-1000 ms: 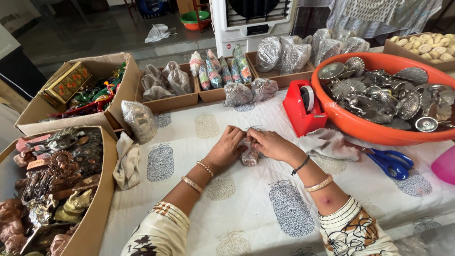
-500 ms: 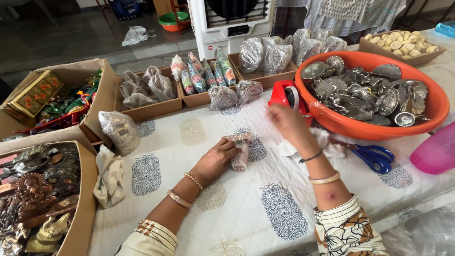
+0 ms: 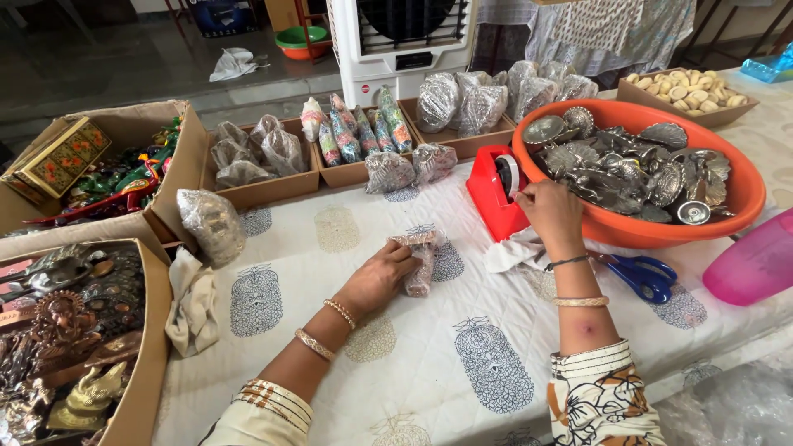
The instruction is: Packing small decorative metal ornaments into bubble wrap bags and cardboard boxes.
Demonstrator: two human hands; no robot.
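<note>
The small wrapped packet (image 3: 420,263) lies on the bench (image 3: 347,347), on the white printed cloth, near the middle. The left hand (image 3: 376,277) is pressed onto it, grip clenched around the packet's near side, pinning it down. Over to the right hand (image 3: 549,213): it is up at the red tape dispenser (image 3: 496,192), fingers pinched together at the tape roll, right against the rim of the orange tub (image 3: 743,198) full of silver metal pieces. A crumpled white cloth (image 3: 514,252) sits just under that wrist, and blue-handled scissors (image 3: 640,274) lie just beside the forearm. Behind, cardboard boxes (image 3: 264,188) hold more wrapped bundles, well apart from the packet.
</note>
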